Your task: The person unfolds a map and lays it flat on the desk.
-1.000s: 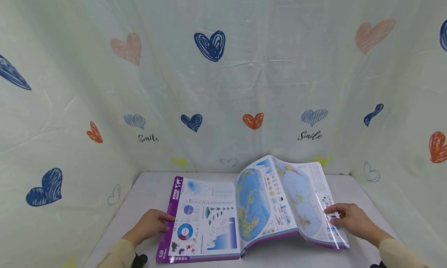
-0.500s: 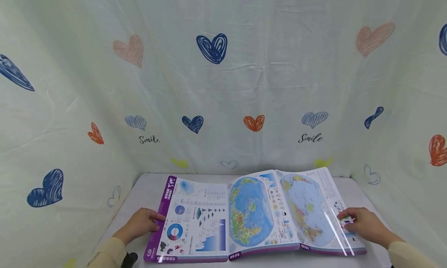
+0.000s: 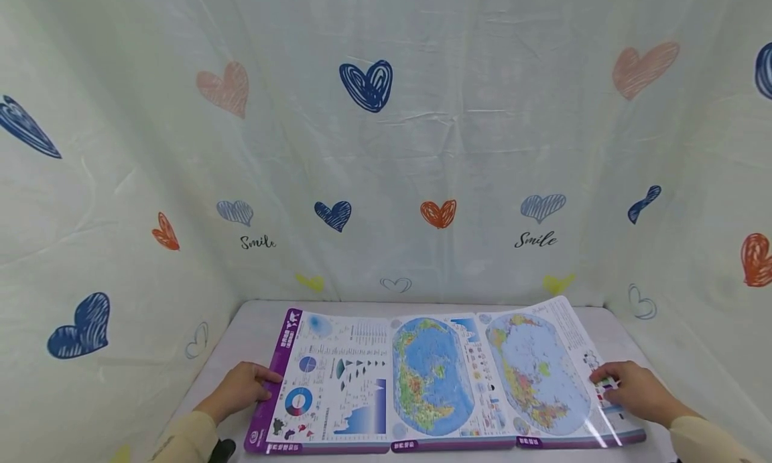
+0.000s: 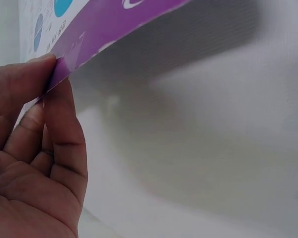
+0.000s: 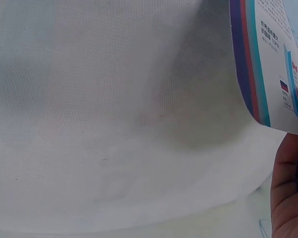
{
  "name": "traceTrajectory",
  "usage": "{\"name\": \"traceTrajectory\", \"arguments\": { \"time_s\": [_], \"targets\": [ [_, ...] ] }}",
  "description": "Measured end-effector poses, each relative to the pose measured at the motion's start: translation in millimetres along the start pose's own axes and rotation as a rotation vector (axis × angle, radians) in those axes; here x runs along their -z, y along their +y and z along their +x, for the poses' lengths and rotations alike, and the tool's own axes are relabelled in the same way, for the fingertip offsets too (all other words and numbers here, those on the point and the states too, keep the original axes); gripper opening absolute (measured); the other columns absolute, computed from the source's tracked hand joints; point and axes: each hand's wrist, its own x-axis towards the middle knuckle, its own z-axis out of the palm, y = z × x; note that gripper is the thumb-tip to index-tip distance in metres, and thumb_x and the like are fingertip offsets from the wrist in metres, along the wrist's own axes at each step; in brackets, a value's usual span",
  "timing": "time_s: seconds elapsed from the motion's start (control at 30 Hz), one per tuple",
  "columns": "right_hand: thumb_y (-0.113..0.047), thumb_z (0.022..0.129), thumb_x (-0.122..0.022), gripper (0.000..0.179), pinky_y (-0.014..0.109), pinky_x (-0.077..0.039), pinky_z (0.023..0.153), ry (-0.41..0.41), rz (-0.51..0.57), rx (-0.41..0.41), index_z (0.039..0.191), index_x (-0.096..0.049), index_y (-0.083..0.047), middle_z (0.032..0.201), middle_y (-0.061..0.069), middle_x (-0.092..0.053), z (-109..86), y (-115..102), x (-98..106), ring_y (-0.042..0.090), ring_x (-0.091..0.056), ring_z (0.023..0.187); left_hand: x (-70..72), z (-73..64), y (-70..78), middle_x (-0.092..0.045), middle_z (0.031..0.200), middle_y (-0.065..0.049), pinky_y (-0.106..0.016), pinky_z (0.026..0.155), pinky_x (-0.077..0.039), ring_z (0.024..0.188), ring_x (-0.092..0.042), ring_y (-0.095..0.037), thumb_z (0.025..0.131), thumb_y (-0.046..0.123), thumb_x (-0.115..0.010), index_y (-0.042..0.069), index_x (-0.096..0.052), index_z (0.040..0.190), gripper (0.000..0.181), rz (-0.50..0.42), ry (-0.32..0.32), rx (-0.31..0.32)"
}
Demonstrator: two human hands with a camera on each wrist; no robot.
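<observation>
A glossy fold-out world map (image 3: 431,376) with three panels spreads across the table, purple along its left and bottom borders. The left panel carries charts; the middle and right panels each bear an oval map. My left hand (image 3: 241,390) pinches the purple left edge, thumb on top and fingers beneath, as the left wrist view shows at the map's border (image 4: 97,37). At the opposite edge, my right hand (image 3: 640,390) grips the right panel (image 5: 273,74), with part of that hand cut off in the right wrist view. Both outer edges are raised off the table.
The white table (image 3: 223,356) reaches back to a pale curtain (image 3: 386,155) printed with hearts and the word "Smile". The curtain also rises along the left and right sides. A dark object (image 3: 223,449) shows by the left sleeve.
The right hand has moved outward to the right, and the left hand slightly left. The map's folds have flattened and its panels have spread wider, both hands keeping hold of the edges.
</observation>
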Motion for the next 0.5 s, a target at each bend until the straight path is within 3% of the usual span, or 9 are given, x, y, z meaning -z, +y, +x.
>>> {"name": "traceTrajectory", "arguments": {
  "time_s": [0.37,0.5],
  "targets": [
    [-0.004,0.078,-0.075,0.023,0.062,-0.044,0.085,-0.027,-0.028,-0.027,0.100,-0.071,-0.005,0.108,0.025,-0.064,3.6,2.6,-2.1,0.033,-0.057,0.093,-2.8,-1.2,-4.0,-0.069,0.105,-0.017,-0.039,0.074,-0.055,0.083,-0.062,-0.019,0.078,-0.007,-0.071,0.000,-0.076,0.100,0.023,-0.008,-0.014,0.021],
    [-0.004,0.077,-0.075,0.023,0.058,-0.045,0.083,-0.024,-0.018,-0.045,0.101,-0.072,-0.004,0.105,0.022,-0.064,4.5,3.8,-2.9,0.031,-0.056,0.090,-4.0,-0.4,-5.3,-0.068,0.107,-0.018,-0.040,0.075,-0.054,0.085,-0.061,-0.020,0.078,-0.007,-0.070,0.001,-0.076,0.100,0.024,-0.001,-0.015,0.024]
  ]
}}
